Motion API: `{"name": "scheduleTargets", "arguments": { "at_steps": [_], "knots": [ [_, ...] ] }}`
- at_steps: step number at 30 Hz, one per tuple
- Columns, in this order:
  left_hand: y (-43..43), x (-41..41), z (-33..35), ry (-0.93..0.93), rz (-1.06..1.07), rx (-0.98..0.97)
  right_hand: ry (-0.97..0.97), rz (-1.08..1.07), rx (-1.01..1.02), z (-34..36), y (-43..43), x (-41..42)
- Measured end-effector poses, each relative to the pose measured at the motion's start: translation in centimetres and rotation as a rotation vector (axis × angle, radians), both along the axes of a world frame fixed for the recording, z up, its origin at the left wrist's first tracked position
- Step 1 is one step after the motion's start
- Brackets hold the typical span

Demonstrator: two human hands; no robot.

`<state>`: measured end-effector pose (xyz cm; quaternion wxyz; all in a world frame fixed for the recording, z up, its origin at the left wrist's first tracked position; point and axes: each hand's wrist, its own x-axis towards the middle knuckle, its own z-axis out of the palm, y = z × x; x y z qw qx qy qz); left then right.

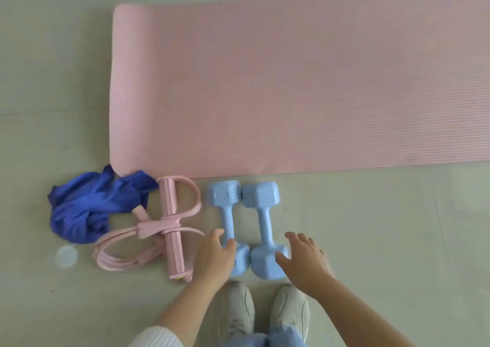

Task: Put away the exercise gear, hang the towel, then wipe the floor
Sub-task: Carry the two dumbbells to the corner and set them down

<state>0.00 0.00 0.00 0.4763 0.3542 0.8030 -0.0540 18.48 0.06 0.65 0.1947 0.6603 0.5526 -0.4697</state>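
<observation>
2 blue dumbbells [261,220] lie under spread left hand [215,257] and right hand [305,259].

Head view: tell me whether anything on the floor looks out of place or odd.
The blue towel lies crumpled in a heap by the near corner of the pink mat. A pale round disc sits on the floor beside the pink resistance bands; I cannot tell what it is. The two dumbbells lie neatly side by side.
</observation>
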Motion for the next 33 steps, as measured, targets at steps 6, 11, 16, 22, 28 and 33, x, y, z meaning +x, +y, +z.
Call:
{"name": "scheduleTargets", "arguments": {
  "at_steps": [6, 11, 16, 22, 28, 33],
  "knots": [
    [1.5, -0.1, -9.5, -0.082, 0.231, 0.076, 0.070, -0.124, -0.031, -9.6, 1.4, -2.0],
    [1.7, -0.2, -12.0, -0.113, 0.328, 0.056, 0.296, -0.571, -0.143, -12.7, 2.0, -3.1],
    [1.3, 0.0, -10.2, -0.192, 0.392, 0.042, 0.369, -0.789, -0.218, -10.8, 1.7, -2.4],
    [1.5, 1.6, 0.5, -0.280, 0.427, 0.059, 0.340, -0.856, -0.162, 0.3, 1.6, 0.5],
    [2.2, 4.0, 19.9, -0.395, 0.405, 0.072, 0.318, -0.941, -0.060, 20.1, 1.2, 4.6],
    [0.1, 7.0, 36.9, -0.480, 0.360, 0.067, 0.331, -1.059, 0.007, 37.1, -2.4, 8.7]
  ]
}}
